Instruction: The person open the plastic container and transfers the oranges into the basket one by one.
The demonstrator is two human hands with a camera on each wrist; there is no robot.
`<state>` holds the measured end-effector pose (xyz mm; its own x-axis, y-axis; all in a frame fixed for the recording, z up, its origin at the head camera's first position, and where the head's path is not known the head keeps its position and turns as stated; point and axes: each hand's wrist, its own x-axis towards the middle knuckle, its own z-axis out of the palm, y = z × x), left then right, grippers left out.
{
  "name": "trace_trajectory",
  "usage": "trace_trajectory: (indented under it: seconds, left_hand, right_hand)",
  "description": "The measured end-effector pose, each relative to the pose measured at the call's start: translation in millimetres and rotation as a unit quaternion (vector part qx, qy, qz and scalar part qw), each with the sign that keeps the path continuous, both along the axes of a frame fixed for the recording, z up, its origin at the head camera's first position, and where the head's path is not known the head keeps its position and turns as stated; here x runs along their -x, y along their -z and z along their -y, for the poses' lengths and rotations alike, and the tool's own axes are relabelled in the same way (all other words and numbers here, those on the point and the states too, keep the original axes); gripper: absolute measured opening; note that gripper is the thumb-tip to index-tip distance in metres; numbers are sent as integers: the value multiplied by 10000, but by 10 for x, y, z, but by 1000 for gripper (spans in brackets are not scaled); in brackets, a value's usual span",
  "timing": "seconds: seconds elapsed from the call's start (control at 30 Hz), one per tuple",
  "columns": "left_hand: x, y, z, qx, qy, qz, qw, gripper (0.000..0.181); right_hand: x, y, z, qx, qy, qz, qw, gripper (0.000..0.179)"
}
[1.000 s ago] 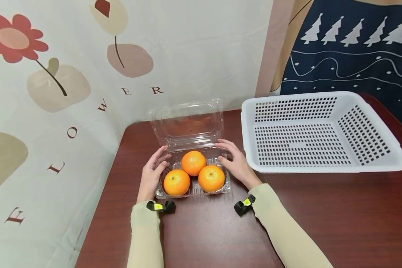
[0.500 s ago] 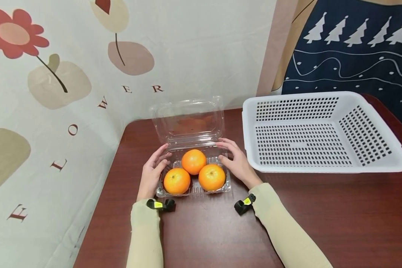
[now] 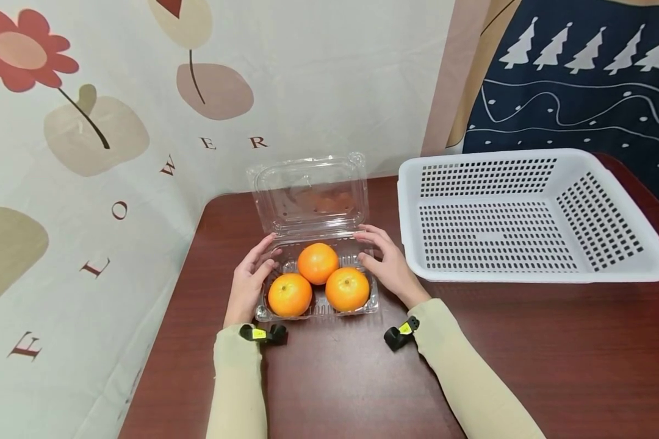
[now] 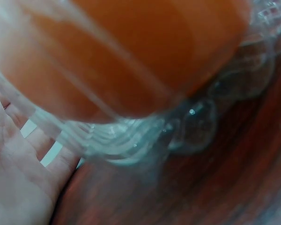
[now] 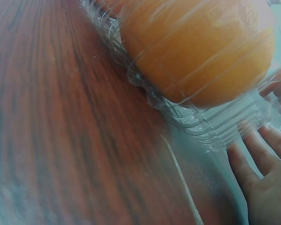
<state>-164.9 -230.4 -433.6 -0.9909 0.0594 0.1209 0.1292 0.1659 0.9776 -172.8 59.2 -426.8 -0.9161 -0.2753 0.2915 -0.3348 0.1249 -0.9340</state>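
Observation:
A clear plastic clamshell box (image 3: 318,312) sits on the table with its lid (image 3: 310,195) raised at the back. Inside are three oranges: one at the back (image 3: 318,263), one at front left (image 3: 290,295) and one at front right (image 3: 347,289). My left hand (image 3: 248,283) holds the box's left side, thumb at the rim and index fingertip by the hinge corner. Opposite it, my right hand (image 3: 387,262) holds the right side in the same way. Both wrist views show fingers against the outside of the ribbed wall, an orange close behind the plastic.
Right of the box stands a large white perforated basket (image 3: 494,275) on the dark red-brown table (image 3: 340,390). Behind rises a pale cloth with flowers and letters (image 3: 329,79). A navy cloth with white trees (image 3: 571,110) hangs at the back right.
The view shifts slightly, and the lid stands a little higher in it. Both hands keep their place on the box, and the oranges stay where they were.

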Motion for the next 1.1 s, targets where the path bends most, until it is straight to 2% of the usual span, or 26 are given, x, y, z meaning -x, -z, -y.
trace_trajectory:
  seconds: [0.5, 0.53, 0.63, 1.1]
  left_hand:
    - [17, -6, 3, -244, 117, -166, 9995, 44]
    - [16, -8, 2, -269, 122, -174, 9994, 44]
    - [15, -14, -8, -301, 134, -179, 9993, 43]
    - [4, -36, -18, -302, 104, -165, 9994, 42]
  right_hand:
    - [6, 5, 2, 19, -20, 51, 10000, 35]
    - [29, 50, 0, 15, -6, 38, 10000, 35]
    - [35, 55, -2, 22, 1, 68, 10000, 35]
    - [12, 0, 2, 16, 41, 102, 9999, 36]
